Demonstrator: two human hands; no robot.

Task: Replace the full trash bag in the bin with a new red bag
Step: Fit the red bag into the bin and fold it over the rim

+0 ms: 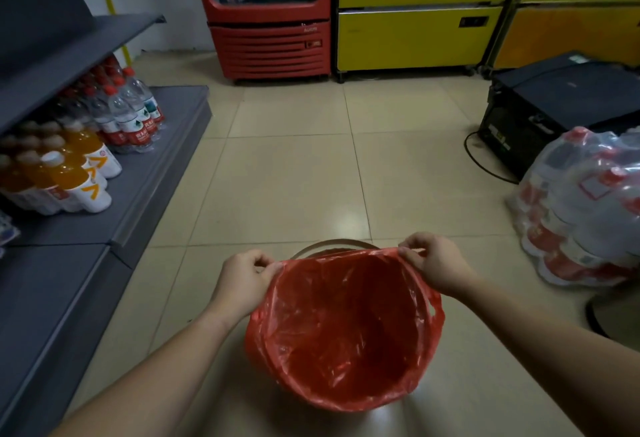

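Note:
A red plastic bag (346, 332) lines the round bin, its mouth spread wide and folded down over the near and side rim. The bin's bare far rim (332, 244) shows just beyond the bag's far edge. My left hand (242, 281) pinches the bag's edge at the far left. My right hand (433, 263) pinches the edge at the far right. The bag's far edge is stretched between the two hands, slightly short of the far rim. The bag's inside looks empty. No full trash bag is in view.
A grey shelf unit (104, 194) with orange drink bottles and water bottles runs along the left. A shrink-wrapped pack of bottles (581, 215) sits on the floor at the right, a black box (554, 107) behind it. Red (270, 49) and yellow coolers (415, 38) stand at the back.

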